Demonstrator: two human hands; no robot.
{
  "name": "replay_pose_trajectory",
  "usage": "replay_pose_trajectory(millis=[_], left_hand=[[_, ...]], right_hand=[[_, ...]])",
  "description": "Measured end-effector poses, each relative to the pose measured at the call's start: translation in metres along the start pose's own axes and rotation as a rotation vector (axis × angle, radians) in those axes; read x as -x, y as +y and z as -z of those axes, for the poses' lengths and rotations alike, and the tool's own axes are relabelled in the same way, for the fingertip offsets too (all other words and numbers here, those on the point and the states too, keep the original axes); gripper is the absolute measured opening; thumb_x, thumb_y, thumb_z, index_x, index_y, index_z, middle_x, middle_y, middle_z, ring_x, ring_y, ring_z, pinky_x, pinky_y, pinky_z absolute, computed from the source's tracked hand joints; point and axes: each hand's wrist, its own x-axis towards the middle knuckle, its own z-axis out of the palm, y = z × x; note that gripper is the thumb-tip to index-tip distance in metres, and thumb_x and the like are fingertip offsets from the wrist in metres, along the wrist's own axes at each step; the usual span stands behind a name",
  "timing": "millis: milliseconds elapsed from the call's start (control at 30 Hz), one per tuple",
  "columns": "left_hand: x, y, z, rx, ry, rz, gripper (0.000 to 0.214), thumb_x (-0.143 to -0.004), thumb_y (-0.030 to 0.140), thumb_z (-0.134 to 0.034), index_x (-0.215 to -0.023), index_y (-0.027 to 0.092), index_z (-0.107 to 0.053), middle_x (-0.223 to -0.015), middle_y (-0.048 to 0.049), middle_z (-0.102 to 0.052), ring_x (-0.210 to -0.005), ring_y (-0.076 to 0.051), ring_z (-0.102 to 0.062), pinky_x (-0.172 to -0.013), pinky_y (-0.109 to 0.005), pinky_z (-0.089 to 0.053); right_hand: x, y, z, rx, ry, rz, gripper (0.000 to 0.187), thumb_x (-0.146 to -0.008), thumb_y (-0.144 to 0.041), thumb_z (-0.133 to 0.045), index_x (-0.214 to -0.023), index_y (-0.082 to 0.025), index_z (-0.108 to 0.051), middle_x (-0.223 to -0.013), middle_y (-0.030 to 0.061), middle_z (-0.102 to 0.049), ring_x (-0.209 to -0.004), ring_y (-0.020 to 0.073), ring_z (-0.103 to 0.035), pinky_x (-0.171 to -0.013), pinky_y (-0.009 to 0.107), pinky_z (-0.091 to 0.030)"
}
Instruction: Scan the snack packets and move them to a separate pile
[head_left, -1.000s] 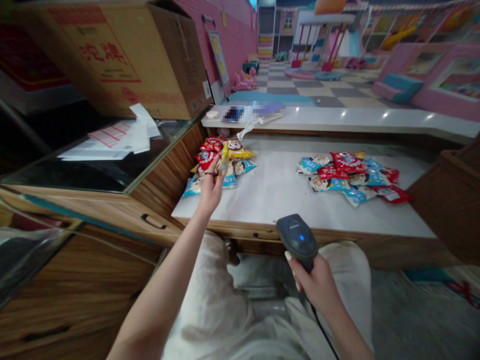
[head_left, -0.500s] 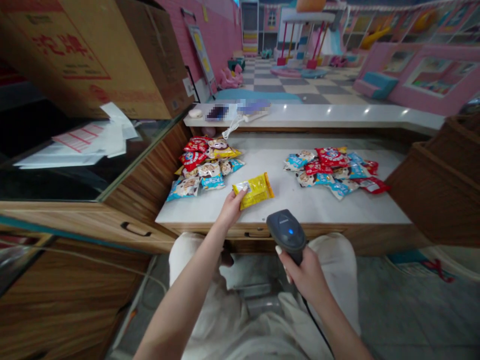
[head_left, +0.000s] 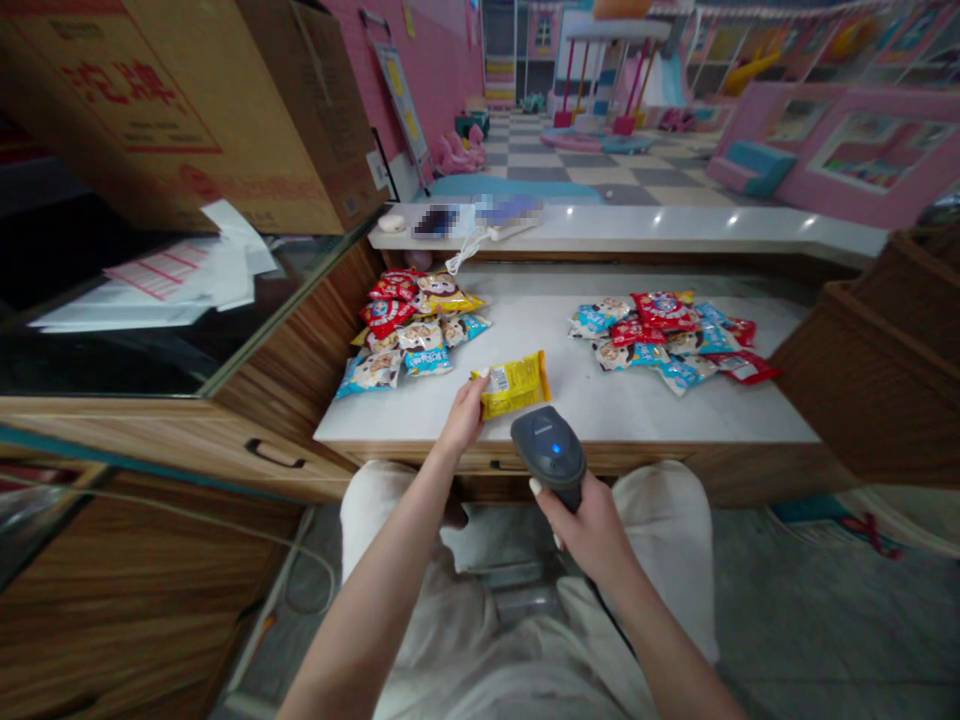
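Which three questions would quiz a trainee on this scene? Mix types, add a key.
1. Which hand holds the yellow rectangular plastic packet? (a) left (b) right (c) neither
2. True or false: the small round light on the dark grey handheld scanner glows red.
3. Fill in: as the wearer sees it, the large brown cardboard box stands to the ___ of the white flat desktop.

Key: 1. a, the bare left hand; 2. false, it glows blue; 3. left.
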Motion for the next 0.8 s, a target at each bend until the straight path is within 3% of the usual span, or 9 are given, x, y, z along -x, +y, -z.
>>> replay_pose_trajectory(millis=[167, 367, 533, 667, 800], left_hand=[[-0.001, -0.002, 0.002, -0.037, 0.001, 0.001, 0.033, -0.078, 0.049, -0.090, -0.090, 0.020, -0.076, -0.097, -0.0090, -0.087, -0.134, -0.038, -0.076, -0.112, -0.049, -0.063], [-0.003, -0.004, 0.004, -0.031, -0.027, -0.006, 0.049, -0.072, 0.057, -0.093, -0.093, 0.016, -0.077, -0.094, -0.0133, -0.087, -0.131, -0.040, -0.077, -0.113, -0.048, -0.062], [0.001, 0.000, 0.001, -0.037, 0.016, 0.003, 0.035, -0.078, 0.049, -0.091, -0.088, 0.020, -0.075, -0.093, -0.0087, -0.087, -0.128, -0.036, -0.079, -0.108, -0.045, -0.065], [0.002, 0.000, 0.002, -0.051, 0.009, 0.003, 0.039, -0.078, 0.052, -0.091, -0.093, 0.020, -0.077, -0.098, -0.0086, -0.088, -0.127, -0.036, -0.079, -0.108, -0.047, -0.065], [0.002, -0.003, 0.003, -0.083, -0.035, -0.018, 0.050, -0.075, 0.061, -0.093, -0.099, 0.019, -0.079, -0.102, -0.0099, -0.088, -0.125, -0.038, -0.080, -0.110, -0.050, -0.064]], right_hand=[[-0.001, 0.002, -0.001, -0.030, -0.013, -0.008, 0.021, -0.090, -0.045, -0.069, -0.087, -0.024, -0.071, -0.046, -0.0019, -0.060, -0.056, 0.0273, -0.075, -0.047, 0.027, -0.052], [0.000, 0.001, 0.000, -0.028, -0.031, -0.012, 0.022, -0.092, -0.046, -0.070, -0.084, -0.025, -0.071, -0.046, -0.0018, -0.061, -0.053, 0.0272, -0.074, -0.050, 0.028, -0.053], [-0.001, -0.002, 0.002, -0.033, -0.039, -0.030, 0.024, -0.091, -0.048, -0.071, -0.081, -0.027, -0.067, -0.046, -0.0028, -0.059, -0.046, 0.0237, -0.068, -0.045, 0.027, -0.048], [0.001, -0.002, 0.004, -0.024, -0.026, -0.018, 0.021, -0.091, -0.046, -0.070, -0.081, -0.027, -0.067, -0.050, 0.0000, -0.064, -0.059, 0.0270, -0.076, -0.049, 0.027, -0.052], [0.004, 0.002, 0.012, -0.004, 0.057, 0.020, 0.017, -0.087, -0.041, -0.070, -0.086, -0.024, -0.071, -0.071, 0.0070, -0.080, -0.073, 0.0288, -0.081, -0.061, 0.029, -0.059]])
